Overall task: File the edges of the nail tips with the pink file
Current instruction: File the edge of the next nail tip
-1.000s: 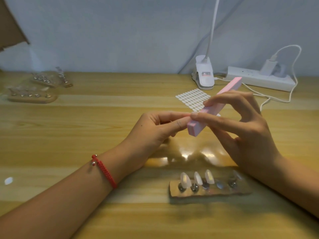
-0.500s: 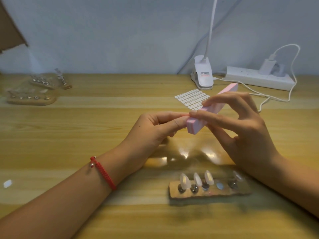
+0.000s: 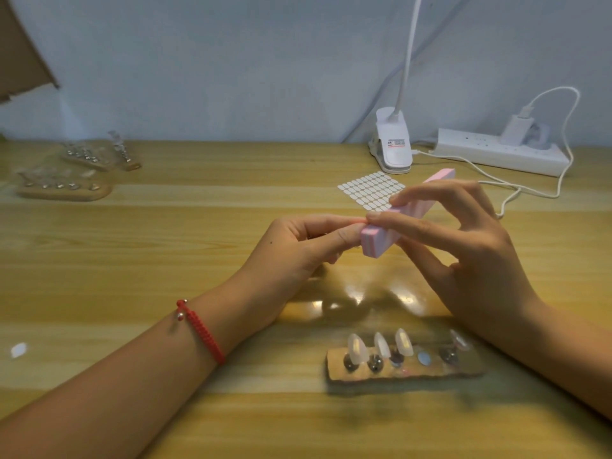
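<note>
My right hand (image 3: 463, 253) pinches the pink file (image 3: 397, 226), a long foam block slanting up to the right above the table. My left hand (image 3: 298, 246) has thumb and forefinger pinched together against the file's near end; whatever they hold is hidden by the fingertips. Near the table's front edge lies a wooden holder (image 3: 404, 372) with several clear nail tips (image 3: 381, 346) standing on metal studs.
A sheet of white adhesive tabs (image 3: 367, 190), a clip lamp (image 3: 394, 150) and a power strip (image 3: 496, 154) with a cable sit at the back right. Two more nail-tip holders (image 3: 63, 187) lie far left. A small white scrap (image 3: 18, 349) lies at the left.
The file has shifted slightly between my fingers, sliding a little down and left against the left fingertips. The hands otherwise stay in place.
</note>
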Demonstrator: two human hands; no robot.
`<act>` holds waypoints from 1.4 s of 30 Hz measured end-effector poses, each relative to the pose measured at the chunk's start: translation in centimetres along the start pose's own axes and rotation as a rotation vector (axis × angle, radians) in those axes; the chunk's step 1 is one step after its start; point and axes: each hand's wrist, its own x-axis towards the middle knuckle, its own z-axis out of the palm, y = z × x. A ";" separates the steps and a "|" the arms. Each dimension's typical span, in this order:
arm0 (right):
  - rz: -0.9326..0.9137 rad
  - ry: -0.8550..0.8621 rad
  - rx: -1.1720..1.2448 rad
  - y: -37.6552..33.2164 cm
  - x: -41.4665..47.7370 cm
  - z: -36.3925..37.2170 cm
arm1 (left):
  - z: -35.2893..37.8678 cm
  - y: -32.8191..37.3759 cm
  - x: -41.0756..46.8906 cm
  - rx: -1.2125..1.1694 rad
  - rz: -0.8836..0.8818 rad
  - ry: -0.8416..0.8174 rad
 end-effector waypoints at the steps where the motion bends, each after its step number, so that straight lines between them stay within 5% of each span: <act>1: 0.000 -0.001 -0.001 0.0 0.0 0.0 | 0.0 0.0 0.0 0.003 0.001 0.000; 42: 0.060 -0.105 0.014 0.0 0.0 0.0 | 0.0 -0.2 0.1 0.037 0.013 0.047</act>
